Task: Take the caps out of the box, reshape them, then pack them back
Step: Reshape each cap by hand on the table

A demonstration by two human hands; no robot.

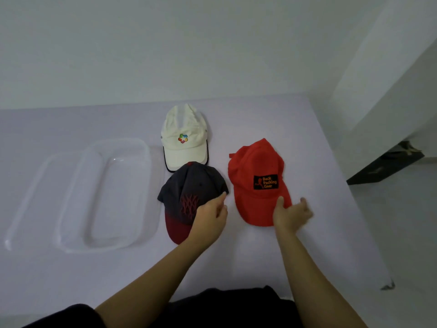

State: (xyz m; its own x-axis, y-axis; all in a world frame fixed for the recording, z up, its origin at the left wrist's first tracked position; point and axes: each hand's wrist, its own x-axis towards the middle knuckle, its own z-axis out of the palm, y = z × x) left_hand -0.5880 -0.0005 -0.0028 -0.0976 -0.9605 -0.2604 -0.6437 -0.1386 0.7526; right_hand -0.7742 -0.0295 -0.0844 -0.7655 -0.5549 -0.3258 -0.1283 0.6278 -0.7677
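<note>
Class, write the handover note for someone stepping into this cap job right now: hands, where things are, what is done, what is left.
Left hand: rests on the dark cap; whether it grips is unclear.
Right hand: open, thumb on the brim of the red cap.
White cap: lies behind the dark cap, untouched.
Clear box: left of the caps, no caps in it, lid beside it.
Done: all three caps are out on the table.
Left: finish reshaping, probably the dark and red caps, then pack all three back.

A pale table [71, 280] stands against white walls [142, 43].
</note>
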